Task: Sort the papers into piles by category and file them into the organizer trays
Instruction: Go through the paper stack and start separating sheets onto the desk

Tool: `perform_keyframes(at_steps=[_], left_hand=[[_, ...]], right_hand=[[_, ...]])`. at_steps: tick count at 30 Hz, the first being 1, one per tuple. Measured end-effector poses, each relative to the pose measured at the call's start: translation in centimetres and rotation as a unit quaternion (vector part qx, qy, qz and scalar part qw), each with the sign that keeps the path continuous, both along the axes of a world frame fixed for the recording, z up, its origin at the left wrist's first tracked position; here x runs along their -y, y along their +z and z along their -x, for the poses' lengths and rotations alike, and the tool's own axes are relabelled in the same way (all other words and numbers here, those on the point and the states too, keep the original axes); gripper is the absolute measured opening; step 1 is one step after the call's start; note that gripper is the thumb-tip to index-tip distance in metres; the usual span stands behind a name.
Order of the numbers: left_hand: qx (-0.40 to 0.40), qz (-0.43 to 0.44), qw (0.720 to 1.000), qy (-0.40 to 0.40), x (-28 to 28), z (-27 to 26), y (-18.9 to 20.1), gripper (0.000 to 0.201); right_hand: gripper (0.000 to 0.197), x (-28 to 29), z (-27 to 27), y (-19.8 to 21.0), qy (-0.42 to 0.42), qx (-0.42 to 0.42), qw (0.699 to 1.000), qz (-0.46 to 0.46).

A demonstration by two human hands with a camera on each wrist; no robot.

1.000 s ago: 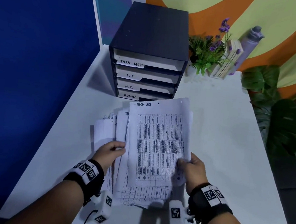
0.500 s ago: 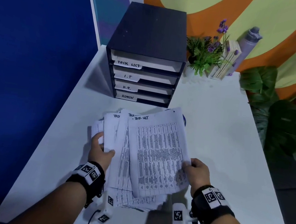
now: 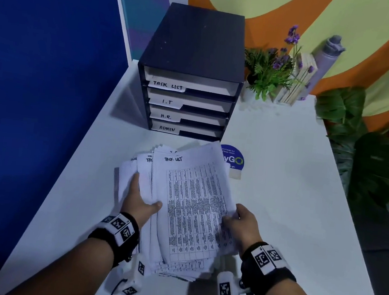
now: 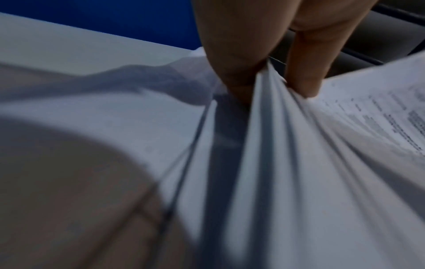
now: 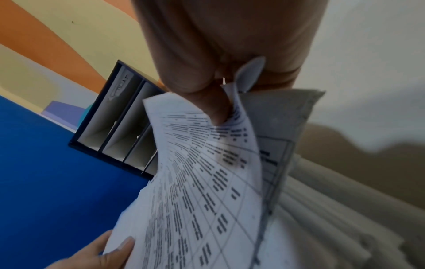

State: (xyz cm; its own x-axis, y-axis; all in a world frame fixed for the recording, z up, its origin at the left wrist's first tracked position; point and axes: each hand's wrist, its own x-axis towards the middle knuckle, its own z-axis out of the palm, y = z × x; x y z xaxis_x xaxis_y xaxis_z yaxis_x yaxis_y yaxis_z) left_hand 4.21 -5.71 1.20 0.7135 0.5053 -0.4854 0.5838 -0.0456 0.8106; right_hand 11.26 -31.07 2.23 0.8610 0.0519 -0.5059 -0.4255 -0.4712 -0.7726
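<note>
1. Head view: a fanned stack of printed papers [image 3: 189, 209] is held over the white table [image 3: 278, 204], in front of the black four-tray organizer [image 3: 191, 75]. The top sheet is headed "TASK LIST" and carries a printed table. The trays are labelled TASK LIST, I.T, H.R. and ADMIN. The left hand [image 3: 138, 201] is laid on the left part of the stack, fingers stretched forward over the sheets and the thumb pressed against the edge of the upper sheets. The right edge of the upper sheets is pinched by the right hand [image 3: 244, 224], its fingers curled. A round blue sticker [image 3: 234, 160] is seen on the table just behind the papers. A potted plant with purple flowers [image 3: 271, 71] and a grey bottle [image 3: 324, 62] are stood to the right of the organizer.

2. Left wrist view: several sheets are parted between two fingers [image 4: 303, 72] of the left hand; the picture is blurred.

3. Right wrist view: the curled edge of the top sheet [image 5: 207, 182] is nipped between thumb and fingers [image 5: 190, 72]. The organizer's open trays are seen behind.
</note>
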Motion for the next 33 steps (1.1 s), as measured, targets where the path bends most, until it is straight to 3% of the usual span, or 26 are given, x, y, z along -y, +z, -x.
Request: perform_keyframes(at_steps=[2, 8, 13, 17, 19, 21, 23, 25, 27, 30, 31, 33], left_hand=[[0.017, 0.033, 0.999, 0.015, 0.2, -0.3, 0.6, 0.107], [0.142, 0.168, 0.975, 0.017, -0.3, -1.7, 3.4, 0.074], [0.254, 0.172, 0.951, 0.043, 0.2, -3.4, 7.7, 0.055], [0.341, 0.135, 0.929, 0.059, 1.5, -3.8, 10.5, 0.050], [0.322, 0.110, 0.939, 0.059, 1.9, -3.3, 10.2, 0.053], [0.251, 0.086, 0.963, 0.050, 2.4, -2.9, 8.8, 0.052], [0.168, 0.066, 0.983, 0.027, 3.0, -2.7, 7.3, 0.056], [0.144, 0.035, 0.989, 0.022, 3.5, -3.1, 6.5, 0.047], [0.166, 0.014, 0.985, 0.039, 4.0, -4.2, 6.6, 0.040], [0.197, -0.001, 0.980, 0.018, 4.0, -5.7, 5.9, 0.047], [0.180, -0.023, 0.983, -0.015, 3.8, -6.0, 5.4, 0.054], [0.074, -0.115, 0.985, -0.109, 3.2, -6.1, 3.7, 0.068]], right_hand=[[0.016, -0.5, 0.1, 0.3, 0.003, 0.029, 0.999, -0.018], [0.040, -0.4, -1.2, 3.8, 0.060, 0.061, 0.992, -0.098], [0.027, -1.7, -1.5, 7.1, -0.001, 0.177, 0.970, -0.165], [0.039, -2.3, -0.2, 7.7, 0.002, 0.218, 0.955, -0.202], [0.048, -2.2, 0.2, 6.9, 0.037, 0.193, 0.963, -0.182], [0.048, -2.1, 0.6, 5.2, 0.072, 0.147, 0.975, -0.150], [0.040, -2.0, 0.9, 3.6, 0.096, 0.119, 0.983, -0.106], [0.029, -1.8, 0.9, 3.0, 0.109, 0.118, 0.985, -0.071], [0.028, -1.1, 0.1, 3.0, 0.079, 0.127, 0.987, -0.061], [0.034, 1.2, -2.7, 3.2, -0.045, 0.121, 0.989, -0.075], [0.038, 2.5, -3.9, 2.9, -0.068, 0.121, 0.990, -0.039], [0.047, 5.7, -5.9, 1.8, -0.095, 0.112, 0.988, 0.038]])
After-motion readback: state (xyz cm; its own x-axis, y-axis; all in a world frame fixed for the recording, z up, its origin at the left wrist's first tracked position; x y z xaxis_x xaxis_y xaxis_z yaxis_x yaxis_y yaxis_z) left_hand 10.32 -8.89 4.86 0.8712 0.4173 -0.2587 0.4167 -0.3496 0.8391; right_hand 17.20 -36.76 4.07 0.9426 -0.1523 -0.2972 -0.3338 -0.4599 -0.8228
